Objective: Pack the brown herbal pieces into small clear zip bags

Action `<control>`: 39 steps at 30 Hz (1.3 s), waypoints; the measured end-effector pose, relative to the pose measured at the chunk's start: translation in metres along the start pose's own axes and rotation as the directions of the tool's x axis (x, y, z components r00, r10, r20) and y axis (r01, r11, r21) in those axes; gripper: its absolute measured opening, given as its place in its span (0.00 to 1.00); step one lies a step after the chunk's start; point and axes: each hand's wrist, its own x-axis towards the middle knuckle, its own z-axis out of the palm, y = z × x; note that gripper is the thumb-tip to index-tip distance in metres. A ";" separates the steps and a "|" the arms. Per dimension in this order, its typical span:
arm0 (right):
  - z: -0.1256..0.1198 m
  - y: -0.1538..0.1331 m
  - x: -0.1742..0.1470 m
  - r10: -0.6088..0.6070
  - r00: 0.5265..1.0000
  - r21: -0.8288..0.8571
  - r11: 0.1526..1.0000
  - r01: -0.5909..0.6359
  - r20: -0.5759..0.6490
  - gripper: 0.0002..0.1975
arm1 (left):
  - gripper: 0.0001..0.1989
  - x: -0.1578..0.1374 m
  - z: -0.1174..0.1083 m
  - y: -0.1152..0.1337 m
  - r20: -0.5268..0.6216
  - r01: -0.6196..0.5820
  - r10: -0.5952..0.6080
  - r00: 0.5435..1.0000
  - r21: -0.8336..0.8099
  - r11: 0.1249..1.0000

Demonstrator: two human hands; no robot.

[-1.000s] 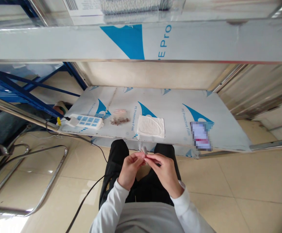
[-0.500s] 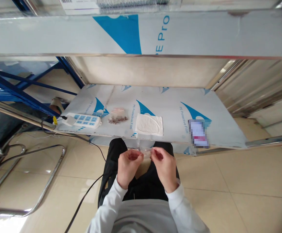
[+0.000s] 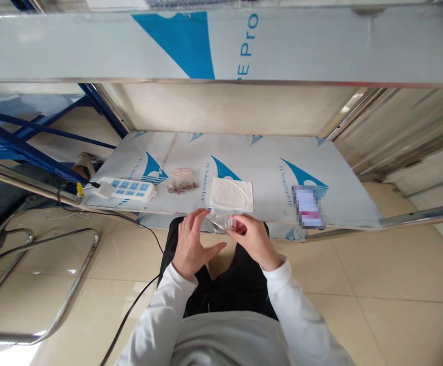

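Over my lap, a clear plastic bag is pinched at its right end by my right hand. My left hand is open beside it, thumb and fingers spread apart, with the fingertips near the bag's left side; whether they touch it I cannot tell. Just beyond the bag, a folded white cloth or tissue lies flat near the front edge of the shelf. To its left is a small clear bag of reddish-brown pieces, with thin pinkish strips behind it.
A white power strip with a plugged-in black cable lies at the shelf's left. A phone rests at the front right edge. Overhead, an upper shelf crosses the view. A metal-framed chair stands on the floor at left.
My left hand has let go of the clear plastic bag and opened, its fingers moving forward. My right hand still pinches the bag, now slightly farther forward. The view has shifted slightly.
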 end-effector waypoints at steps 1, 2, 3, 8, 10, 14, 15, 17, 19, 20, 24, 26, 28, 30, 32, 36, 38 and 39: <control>-0.003 0.001 0.006 -0.002 1.000 -0.009 1.000 0.002 0.016 0.12 | 0.44 0.008 0.000 -0.003 0.020 -0.081 0.079 0.997 0.094 0.992; -0.006 0.003 0.011 -0.006 0.999 -0.016 1.000 0.007 0.034 0.12 | 0.49 0.017 0.002 -0.005 0.071 -0.161 0.151 0.986 0.152 0.975; -0.009 0.003 0.017 -0.012 0.999 -0.023 1.000 0.013 0.046 0.12 | 0.51 0.027 0.005 -0.007 0.134 -0.233 0.211 0.968 0.179 0.956; -0.015 0.003 0.044 -0.020 0.999 -0.040 0.999 0.022 0.047 0.12 | 0.36 0.068 0.032 -0.014 0.245 -0.304 0.265 0.933 0.142 0.942; -0.017 0.004 0.051 -0.017 0.999 -0.012 1.000 0.017 0.038 0.10 | 0.28 0.076 0.040 -0.017 0.234 -0.285 0.251 0.939 0.124 0.950; -0.024 0.013 0.046 0.033 0.993 0.070 0.997 -0.025 -0.116 0.09 | 0.22 0.091 0.046 -0.026 0.196 -0.263 0.233 0.952 0.145 0.954; -0.024 0.019 0.040 0.063 0.981 0.087 0.995 -0.048 -0.182 0.10 | 0.21 0.097 0.046 -0.028 0.204 -0.256 0.215 0.955 0.202 0.945; -0.022 0.031 0.021 0.140 0.949 0.121 0.987 -0.109 -0.281 0.12 | 0.21 0.111 0.048 -0.030 0.250 -0.247 0.162 0.955 0.358 0.900; -0.015 0.045 -0.004 0.216 0.929 0.147 0.973 -0.179 -0.300 0.14 | 0.21 0.128 0.054 -0.029 0.299 -0.252 0.113 0.948 0.482 0.839; -0.010 0.051 -0.017 0.246 0.926 0.152 0.966 -0.210 -0.285 0.15 | 0.21 0.135 0.058 -0.029 0.315 -0.257 0.099 0.944 0.513 0.819; 0.012 0.066 -0.063 0.314 0.929 0.152 0.946 -0.287 -0.196 0.15 | 0.16 0.157 0.082 -0.022 0.367 -0.303 0.095 0.925 0.565 0.768; 0.019 0.067 -0.077 0.329 0.928 0.134 0.942 -0.309 -0.174 0.14 | 0.14 0.161 0.094 -0.017 0.404 -0.339 0.098 0.909 0.583 0.738; 0.024 0.066 -0.085 0.328 0.930 0.105 0.944 -0.314 -0.168 0.14 | 0.12 0.163 0.104 -0.012 0.440 -0.371 0.095 0.893 0.599 0.710; 0.026 0.066 -0.091 0.318 0.933 0.085 0.948 -0.307 -0.167 0.14 | 0.10 0.165 0.111 -0.008 0.470 -0.394 0.085 0.879 0.613 0.685; 0.028 0.066 -0.094 0.306 0.935 0.074 0.952 -0.297 -0.178 0.14 | 0.08 0.166 0.116 -0.004 0.491 -0.410 0.072 0.868 0.627 0.663; 0.032 0.070 -0.099 0.298 0.935 0.070 0.954 -0.290 -0.193 0.14 | 0.10 0.168 0.122 0.001 0.514 -0.428 0.043 0.857 0.662 0.615; 0.033 0.071 -0.099 0.303 0.933 0.070 0.953 -0.295 -0.191 0.14 | 0.10 0.168 0.125 0.003 0.520 -0.433 0.029 0.854 0.678 0.594; 0.033 0.072 -0.099 0.305 0.933 0.070 0.952 -0.297 -0.192 0.14 | 0.10 0.168 0.125 0.003 0.522 -0.434 0.024 0.853 0.683 0.587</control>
